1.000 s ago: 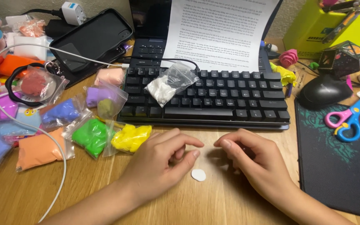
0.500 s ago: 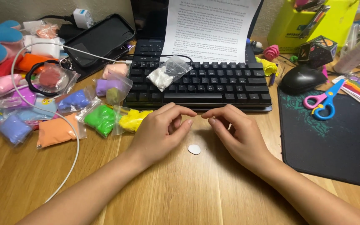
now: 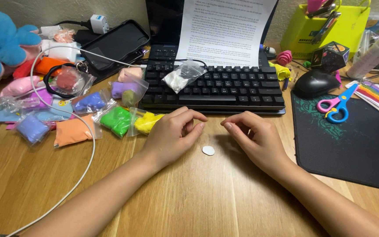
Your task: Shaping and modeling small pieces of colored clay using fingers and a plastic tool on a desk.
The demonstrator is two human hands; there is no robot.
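Observation:
A small flat white clay disc (image 3: 208,150) lies on the wooden desk (image 3: 189,197) between my two hands. My left hand (image 3: 172,136) rests just left of it, fingers loosely curled, holding nothing I can see. My right hand (image 3: 257,140) rests just right of it, fingers also loosely bent and empty. The fingertips of the two hands are a short gap apart above the disc, and neither hand touches it. A clear bag of white clay (image 3: 183,75) lies on the black keyboard (image 3: 224,87) behind the hands.
Bags of yellow (image 3: 148,122), green (image 3: 117,120), orange (image 3: 71,131) and blue clay (image 3: 31,128) lie at the left, crossed by a white cable (image 3: 88,145). A black mouse (image 3: 314,82) and blue-pink scissors (image 3: 336,105) sit on a dark mat (image 3: 352,145) at right. A printed sheet (image 3: 227,30) leans behind the keyboard.
Half a second ago the fingertips of both hands met above the disc; now they have drawn apart. The disc has stayed where it was.

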